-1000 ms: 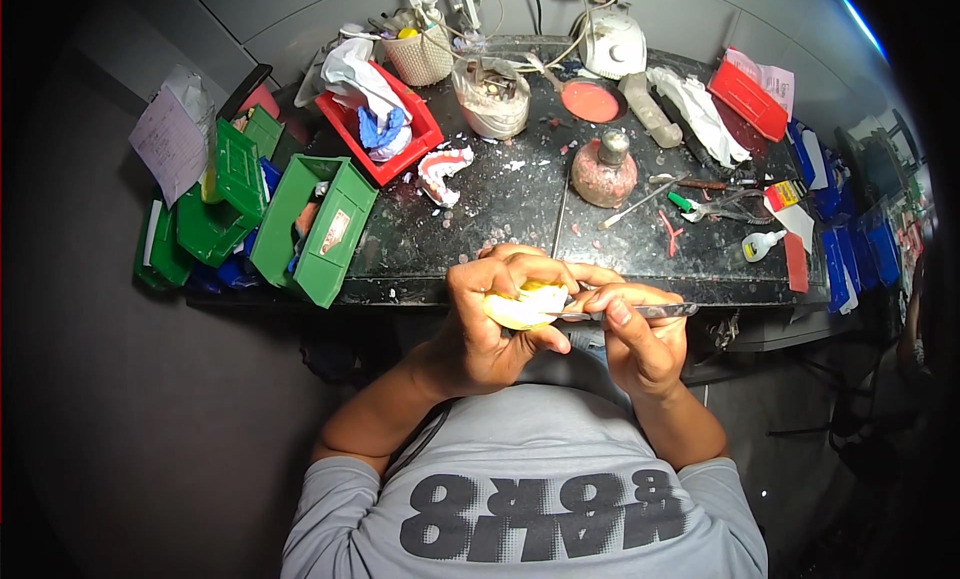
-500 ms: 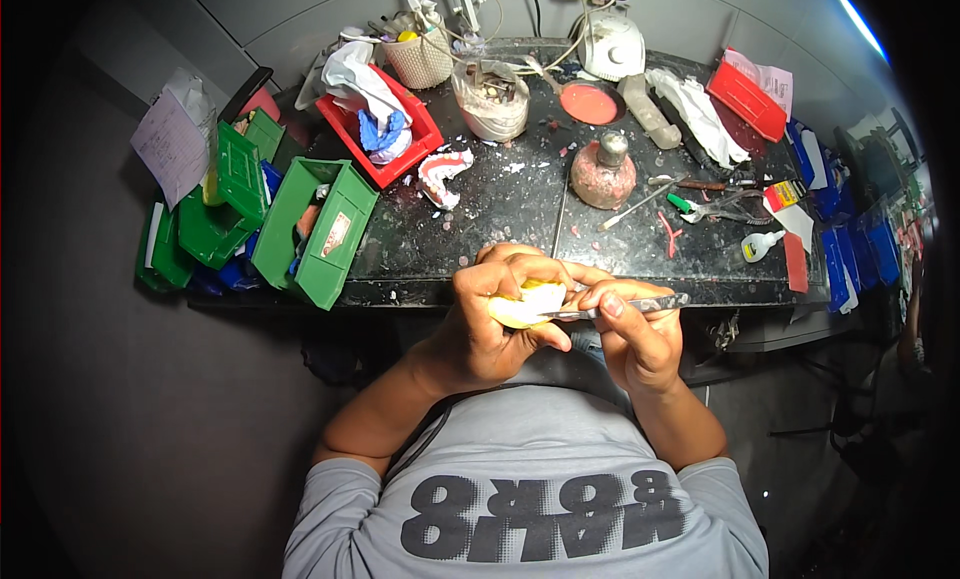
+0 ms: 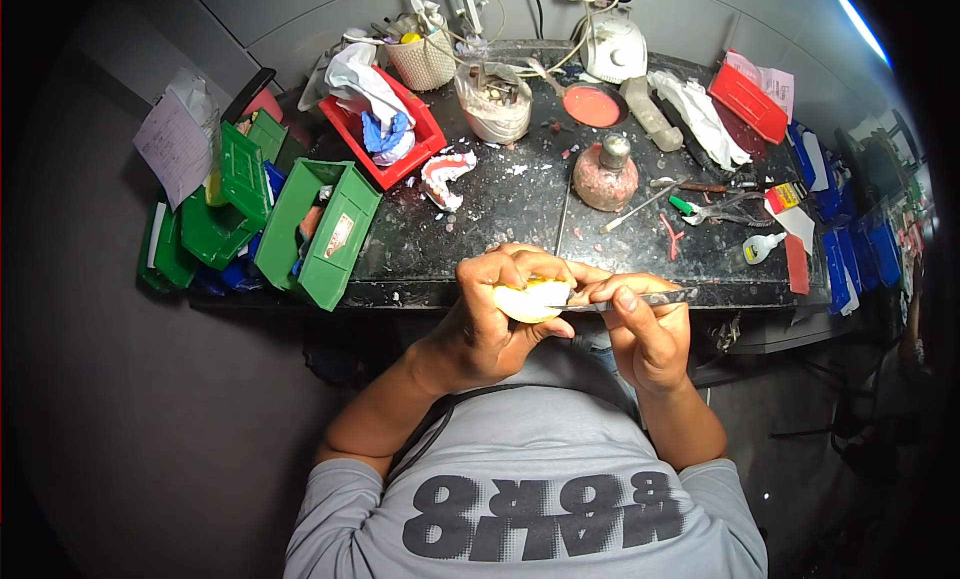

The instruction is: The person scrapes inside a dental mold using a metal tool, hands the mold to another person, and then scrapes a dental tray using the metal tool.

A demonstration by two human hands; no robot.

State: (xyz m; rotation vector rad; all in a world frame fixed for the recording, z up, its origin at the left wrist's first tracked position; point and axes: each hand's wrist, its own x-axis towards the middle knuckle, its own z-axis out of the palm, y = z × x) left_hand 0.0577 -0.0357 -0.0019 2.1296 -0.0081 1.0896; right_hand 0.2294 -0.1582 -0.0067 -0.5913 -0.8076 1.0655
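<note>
My left hand (image 3: 478, 324) is closed around a yellow and white plaster cast (image 3: 530, 302), held in front of my chest near the bench's front edge. Its far side is hidden by my fingers. In my right hand (image 3: 655, 344), a slim metal carving knife (image 3: 668, 298) lies between thumb and fingers. The knife's tip points left and meets the cast's right side, and its other end sticks out to the right. Beyond my hands on the bench stands a dental model (image 3: 447, 174) in white with a pink-red band.
A green bin (image 3: 345, 229) and a red bin (image 3: 420, 144) holding wrapping sit left. Behind are a plastic-lined tub (image 3: 493, 104) and a pan of pink material (image 3: 592, 106). A metal-topped flask (image 3: 605, 179), pliers (image 3: 725, 209) and a small white bottle (image 3: 762, 247) lie to the right.
Both hands have shifted slightly right. The cast has tipped a little, showing more of its white face, and the knife's outer end has risen slightly.
</note>
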